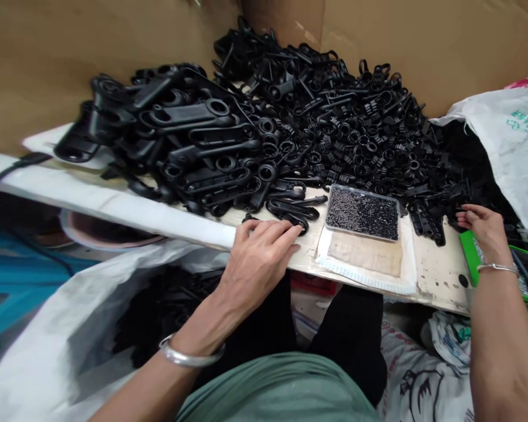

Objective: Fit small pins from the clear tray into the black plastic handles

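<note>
At the front edge of the bench, my left hand (261,249) is closed over a black plastic part (300,225) that shows only partly past the fingers. Just beyond it lie long black plastic arms with ring ends (293,209). My right hand (484,230) is at the right end, fingertips pinched together beside small black pieces (449,187). What those fingertips hold, if anything, is too small to tell. Between the hands sits a clear shallow box (363,212) full of tiny dark and grey bits, resting partly on a cloth pad (365,255).
Large black arms (193,129) are heaped at left, small ring parts (356,129) at centre and right. Cardboard (400,41) walls the back. A green tray (470,255) is under my right wrist. White sacks (510,135) stand right, and an open bag (70,340) lower left.
</note>
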The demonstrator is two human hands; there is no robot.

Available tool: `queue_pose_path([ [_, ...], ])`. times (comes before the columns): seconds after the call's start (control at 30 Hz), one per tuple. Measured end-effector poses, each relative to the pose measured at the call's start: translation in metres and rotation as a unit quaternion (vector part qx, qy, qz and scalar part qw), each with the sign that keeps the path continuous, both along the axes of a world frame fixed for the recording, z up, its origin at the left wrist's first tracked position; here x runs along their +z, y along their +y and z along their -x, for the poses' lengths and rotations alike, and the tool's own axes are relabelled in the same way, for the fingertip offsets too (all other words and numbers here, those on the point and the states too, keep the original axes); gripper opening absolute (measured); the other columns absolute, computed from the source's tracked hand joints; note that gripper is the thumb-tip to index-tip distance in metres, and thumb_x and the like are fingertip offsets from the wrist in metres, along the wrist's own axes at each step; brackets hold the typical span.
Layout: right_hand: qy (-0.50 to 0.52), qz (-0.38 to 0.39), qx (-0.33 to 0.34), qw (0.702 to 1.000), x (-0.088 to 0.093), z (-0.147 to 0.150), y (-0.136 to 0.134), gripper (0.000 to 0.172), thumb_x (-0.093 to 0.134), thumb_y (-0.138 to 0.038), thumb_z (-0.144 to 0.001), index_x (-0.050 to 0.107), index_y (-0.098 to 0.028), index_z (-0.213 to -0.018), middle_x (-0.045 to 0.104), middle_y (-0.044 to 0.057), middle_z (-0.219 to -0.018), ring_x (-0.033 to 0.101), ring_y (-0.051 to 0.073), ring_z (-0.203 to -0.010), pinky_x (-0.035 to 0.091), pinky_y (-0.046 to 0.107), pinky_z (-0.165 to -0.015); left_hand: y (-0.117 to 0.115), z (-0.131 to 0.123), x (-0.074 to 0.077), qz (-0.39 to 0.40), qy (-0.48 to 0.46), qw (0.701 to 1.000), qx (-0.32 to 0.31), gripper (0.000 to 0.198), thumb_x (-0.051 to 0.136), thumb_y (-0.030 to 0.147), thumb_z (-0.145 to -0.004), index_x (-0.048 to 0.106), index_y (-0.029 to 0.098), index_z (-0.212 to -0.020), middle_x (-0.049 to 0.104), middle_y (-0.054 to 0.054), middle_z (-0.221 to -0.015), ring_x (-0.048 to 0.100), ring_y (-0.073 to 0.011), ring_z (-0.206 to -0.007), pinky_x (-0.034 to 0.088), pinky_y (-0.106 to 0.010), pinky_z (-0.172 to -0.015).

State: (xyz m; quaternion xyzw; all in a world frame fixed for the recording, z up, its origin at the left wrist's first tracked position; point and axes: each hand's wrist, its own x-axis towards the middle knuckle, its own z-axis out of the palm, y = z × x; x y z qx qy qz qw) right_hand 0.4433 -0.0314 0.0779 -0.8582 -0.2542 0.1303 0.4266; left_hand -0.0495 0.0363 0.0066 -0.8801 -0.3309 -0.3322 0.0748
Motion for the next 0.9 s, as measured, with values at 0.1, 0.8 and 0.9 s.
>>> queue_pose_path([
  [0.1,-0.026,-0.056,0.0,0.998,0.002,0.012,-0.009,0.016,0.065,-0.022,-0.092,0.068,-0.009,-0.1,0.069,0.007,-0.088,0.066,0.012,-0.073,0.057,0.032,-0.077,0.0,0.0,0.0,-0.011,-0.003,1.0,0.02,0.016,0.056,0.016,-0.096,0.067,0.012,-0.106,0.074,-0.011,-0.101,0.068,-0.0275,-0.092,0.043,-0.045,-0.089],
  [0.8,-0.323,-0.043,0.389,0.862,-0.025,0.22,-0.008,0.025,0.059,-0.039,-0.094,0.077,-0.023,-0.104,0.078,0.006,-0.101,0.073,0.021,-0.086,0.058,0.035,-0.085,-0.037,-0.025,0.009,-0.123,-0.033,0.957,-0.261,0.022,0.05,0.01,-0.099,0.07,0.01,-0.09,0.076,-0.009,-0.095,0.069,-0.0185,-0.096,0.054,-0.033,-0.089],
  [0.9,-0.34,-0.049,0.403,0.848,-0.025,0.227,-0.001,0.024,0.058,-0.035,-0.096,0.076,-0.022,-0.104,0.077,0.006,-0.101,0.073,0.021,-0.089,0.057,0.034,-0.086,-0.039,-0.035,0.01,-0.108,0.05,0.938,-0.327,0.023,0.051,0.009,-0.098,0.071,0.012,-0.087,0.076,-0.009,-0.092,0.069,-0.019,-0.1,0.054,-0.032,-0.097],
])
